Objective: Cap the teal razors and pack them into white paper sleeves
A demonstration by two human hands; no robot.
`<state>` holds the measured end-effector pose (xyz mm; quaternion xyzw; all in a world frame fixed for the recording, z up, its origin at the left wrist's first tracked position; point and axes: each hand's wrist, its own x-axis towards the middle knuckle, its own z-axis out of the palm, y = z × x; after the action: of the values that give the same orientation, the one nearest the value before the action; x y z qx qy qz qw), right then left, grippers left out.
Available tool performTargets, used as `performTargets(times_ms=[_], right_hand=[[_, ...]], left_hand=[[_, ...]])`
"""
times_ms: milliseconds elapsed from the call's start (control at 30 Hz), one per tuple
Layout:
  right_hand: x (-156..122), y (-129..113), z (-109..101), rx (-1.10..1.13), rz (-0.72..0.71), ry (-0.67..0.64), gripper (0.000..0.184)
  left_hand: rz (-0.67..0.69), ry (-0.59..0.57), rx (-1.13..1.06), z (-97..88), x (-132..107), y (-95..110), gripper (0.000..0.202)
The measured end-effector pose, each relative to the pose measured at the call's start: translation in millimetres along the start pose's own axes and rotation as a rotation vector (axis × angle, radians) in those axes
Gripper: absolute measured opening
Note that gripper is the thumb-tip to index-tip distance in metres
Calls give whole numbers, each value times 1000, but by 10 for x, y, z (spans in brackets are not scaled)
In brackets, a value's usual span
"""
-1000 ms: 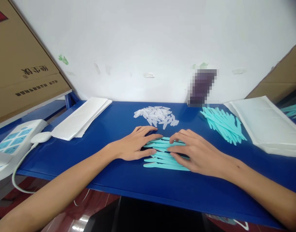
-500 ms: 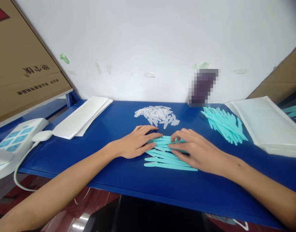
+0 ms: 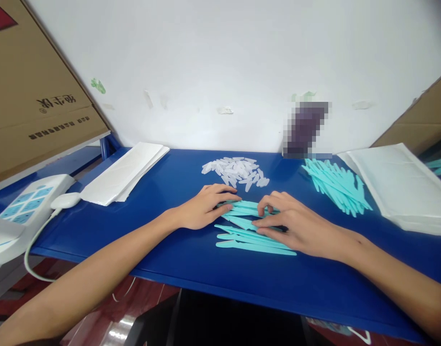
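Note:
Several turquoise eyebrow razors (image 3: 254,246) lie roughly side by side across the front middle of the blue table. At their left ends is my left hand (image 3: 202,207), palm down, fingers stretched out and touching the upper razors. My right hand (image 3: 296,222) rests over their right ends with bent, parted fingers; its index fingertip touches one of the middle razors. Neither hand lifts anything. Parts of the upper razors are hidden under the fingers. Behind them lies a loose heap of small translucent white blade caps (image 3: 237,169).
A second pile of turquoise razors (image 3: 337,187) lies at the right, beside a large white padded packet (image 3: 404,187). Flat white sheets or bags (image 3: 125,173) are at the left, near a white power strip (image 3: 36,206) with a cable. Cardboard boxes (image 3: 36,72) flank the white wall.
My left hand has shifted slightly up, its fingers drawing away from the middle razors. Those razors now lie more spread apart. My right hand stays almost in place.

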<state>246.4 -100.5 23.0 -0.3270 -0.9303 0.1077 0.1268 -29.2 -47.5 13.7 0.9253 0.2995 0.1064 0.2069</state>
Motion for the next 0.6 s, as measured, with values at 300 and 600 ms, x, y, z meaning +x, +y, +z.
performTargets(times_ms=[300,600], right_hand=[[7,-7,59,-59,35,34,34],[35,-51,33,-64,18,2,35]], left_hand=[[15,35,-34,-2,32,-38,38],[14,68,-50,11,70,-61,34]])
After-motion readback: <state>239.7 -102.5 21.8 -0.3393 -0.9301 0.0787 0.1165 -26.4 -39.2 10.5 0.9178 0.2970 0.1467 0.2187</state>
